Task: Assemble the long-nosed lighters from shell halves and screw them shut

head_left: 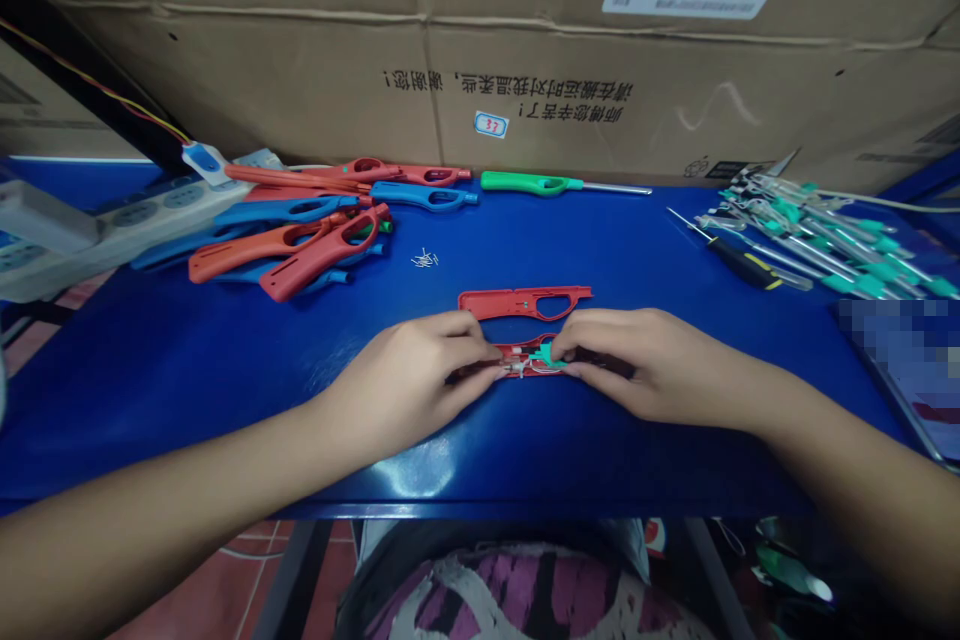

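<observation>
At the bench's [637, 250] near side, my left hand [427, 360] pinches the red casing [511, 354], my right hand [652, 355] the green piece [545, 352] seemingly inside.

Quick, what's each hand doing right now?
Left hand: closed on the nearer red shell.
Right hand: at the green piece inside; whether gripping, can't tell.

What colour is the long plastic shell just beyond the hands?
The long plastic shell is red, clearest in the head view.
</observation>
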The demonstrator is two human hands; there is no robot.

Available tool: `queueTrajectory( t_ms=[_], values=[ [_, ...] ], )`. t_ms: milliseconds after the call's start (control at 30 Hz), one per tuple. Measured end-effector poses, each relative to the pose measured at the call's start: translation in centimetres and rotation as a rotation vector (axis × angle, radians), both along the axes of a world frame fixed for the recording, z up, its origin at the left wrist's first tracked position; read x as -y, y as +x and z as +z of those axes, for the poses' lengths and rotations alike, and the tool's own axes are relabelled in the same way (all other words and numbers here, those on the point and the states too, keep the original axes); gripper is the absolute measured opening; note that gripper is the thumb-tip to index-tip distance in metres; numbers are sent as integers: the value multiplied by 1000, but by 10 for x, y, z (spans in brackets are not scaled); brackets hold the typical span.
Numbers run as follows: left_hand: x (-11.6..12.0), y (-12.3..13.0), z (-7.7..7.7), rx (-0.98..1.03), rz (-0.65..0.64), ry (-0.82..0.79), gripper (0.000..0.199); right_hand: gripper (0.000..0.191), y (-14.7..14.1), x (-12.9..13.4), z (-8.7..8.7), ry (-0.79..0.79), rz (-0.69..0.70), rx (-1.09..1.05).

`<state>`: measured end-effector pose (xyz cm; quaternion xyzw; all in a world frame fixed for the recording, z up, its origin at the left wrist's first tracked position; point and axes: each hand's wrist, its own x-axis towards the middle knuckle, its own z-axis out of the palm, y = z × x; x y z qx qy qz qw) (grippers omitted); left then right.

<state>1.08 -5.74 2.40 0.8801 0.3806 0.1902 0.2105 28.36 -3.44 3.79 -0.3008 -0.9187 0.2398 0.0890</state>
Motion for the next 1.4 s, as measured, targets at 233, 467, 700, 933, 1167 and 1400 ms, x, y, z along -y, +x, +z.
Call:
queueTrajectory(
  t_ms=[233,467,700,933,1167,1400],
  values=[
    [4,2,4,-52,-9,182,22,17,1,-1,2,-33,3,-24],
    [2,4,0,-90,-101,160,27,19,3,-1,1,-18,16,6],
    [1,4,-4,-100,-100,136,26,19,5,-3,4,-75,36,0],
    [0,4,-3,-97,-107,125,24,19,4,-1,4,-19,25,55],
    [-1,4,-7,-72,-100,121,24,20,7,-6,4,-28,49,-39],
    [-2,3,-4,-41,-85,129,24,26,17,-24,-7,318,-175,63]
  ],
)
